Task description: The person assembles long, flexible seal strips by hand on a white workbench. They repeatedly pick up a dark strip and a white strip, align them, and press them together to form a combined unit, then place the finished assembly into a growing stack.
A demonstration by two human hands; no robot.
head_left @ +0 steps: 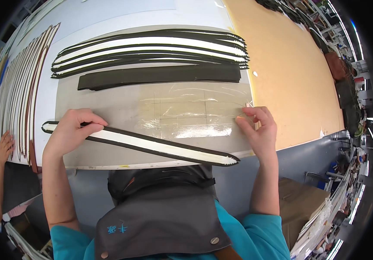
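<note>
A long strip [152, 145], white along the middle with black edges and pointed ends, lies slantwise near the table's front edge. My left hand [76, 130] is closed over its left part, thumb and forefinger together at the strip's upper edge. At the right edge of a shiny clear plastic sheet [186, 117], my right hand [258, 128] has its fingers curled toward the thumb in a pinch. What sits between those fingertips is too small to make out. The clear sheet lies on a grey mat [108, 104], beyond the slanting strip.
Farther back lie a pile of black-and-white strips [152, 50] and a stack of plain black strips [160, 77]. A tan board [290, 78] covers the table's right side. At left, another person's hand [5, 146] is beside a row of brown-edged strips [26, 91].
</note>
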